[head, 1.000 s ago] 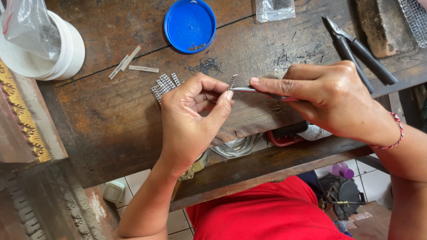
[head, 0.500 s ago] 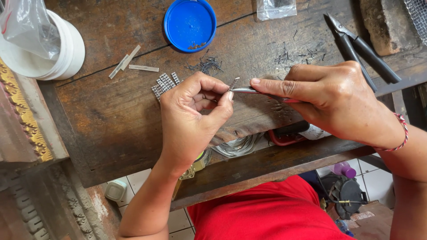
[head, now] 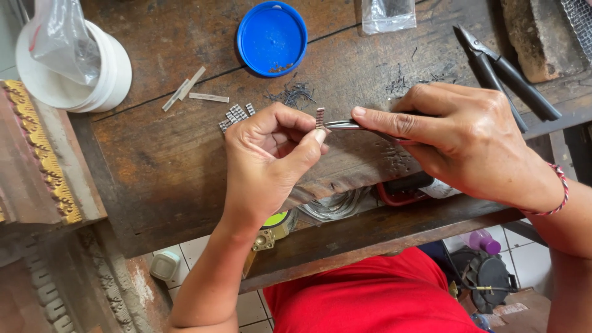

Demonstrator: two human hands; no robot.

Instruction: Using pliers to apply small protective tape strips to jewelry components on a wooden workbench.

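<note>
- The left hand pinches a small ribbed metal strip between thumb and forefinger; the other fingers curl loosely inward.
- The right hand is clenched around slim metal tweezers, forefinger stretched along them, their tips meeting the strip's lower end.
- The strip stands upright above the worn wooden workbench, short, silvery, crossed by fine ridges.
- More ribbed pieces lie just beside the left hand, with flat metal slivers farther left.
- A round blue plastic lid sits beyond them; black-handled pliers lie partly behind the right hand.
</note>
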